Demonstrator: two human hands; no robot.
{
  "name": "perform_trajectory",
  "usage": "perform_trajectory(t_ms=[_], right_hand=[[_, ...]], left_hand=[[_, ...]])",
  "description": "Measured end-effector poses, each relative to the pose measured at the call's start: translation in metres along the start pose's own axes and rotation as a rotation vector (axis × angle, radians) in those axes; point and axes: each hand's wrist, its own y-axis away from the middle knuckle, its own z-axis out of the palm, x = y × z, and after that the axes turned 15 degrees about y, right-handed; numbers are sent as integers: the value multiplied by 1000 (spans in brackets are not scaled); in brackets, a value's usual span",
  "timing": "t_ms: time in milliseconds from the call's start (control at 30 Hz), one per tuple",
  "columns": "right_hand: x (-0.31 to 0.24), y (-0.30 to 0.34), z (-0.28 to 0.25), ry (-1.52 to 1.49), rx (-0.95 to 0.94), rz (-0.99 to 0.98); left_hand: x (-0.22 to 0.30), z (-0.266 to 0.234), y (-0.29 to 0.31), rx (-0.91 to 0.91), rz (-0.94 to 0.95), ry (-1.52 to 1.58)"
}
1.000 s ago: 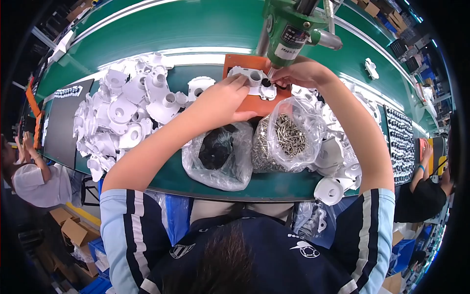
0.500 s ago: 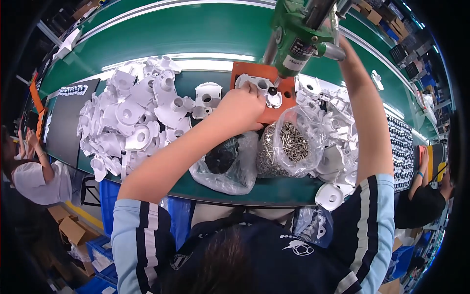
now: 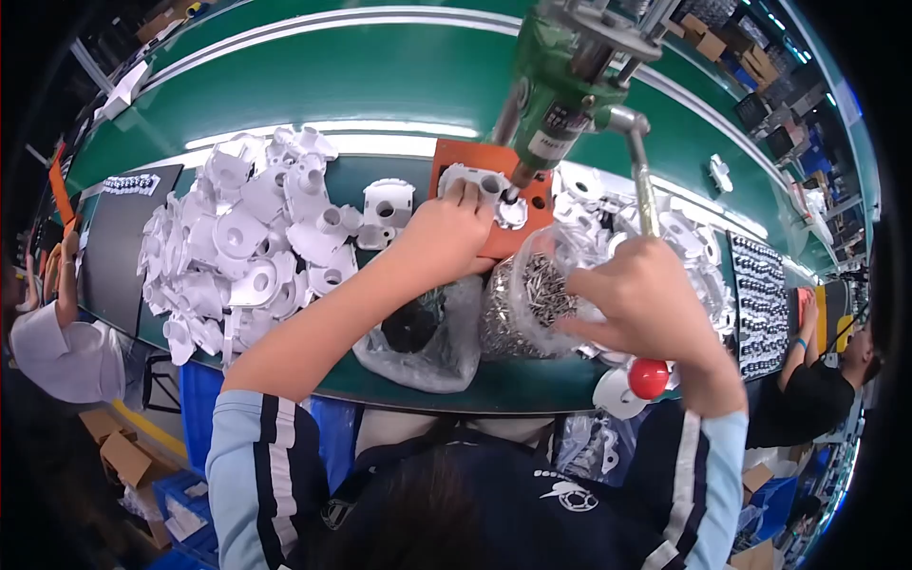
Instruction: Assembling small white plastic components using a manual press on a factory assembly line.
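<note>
On an orange base plate (image 3: 459, 239), my left hand (image 3: 454, 225) grips a white plastic part (image 3: 490, 182) with bent fingers. The spindle tip of a green bench press (image 3: 556, 119) is down at a small black piece (image 3: 510, 196) on that part. My right hand (image 3: 646, 294) lies across the press lever (image 3: 642, 180), thumb and fingers apart, pointing toward a clear bag of metal screws (image 3: 546, 296). The lever's red ball knob (image 3: 649, 378) shows below this hand. The palm's contact with the lever is hidden.
A large heap of white plastic parts (image 3: 242, 237) fills the left side. A bag of black pieces (image 3: 418, 332) sits by my left forearm. More white parts lie under my right arm. A dark tray with rows of small pieces (image 3: 758, 304) stands right. Other people work at both sides.
My right hand has come down toward me from high on the press, and the lever has swung down with it. The spindle has lowered to the part. My left hand stays on the part.
</note>
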Motion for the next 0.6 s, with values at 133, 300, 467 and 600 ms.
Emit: perform_trajectory(t_ms=[133,300,467,600], right_hand=[[34,7,-12,-535,217,-36],[166,-22,-12,-1886,654,-257],[163,-89,-14,-2057,352,-15],[157,-18,27,-755,610,702]], left_hand=[[6,0,-5,8,-48,51],[-17,1,-33,91,-134,322],[-42,8,-34,-15,-298,212],[-37,-17,-45,-99,-248,294]])
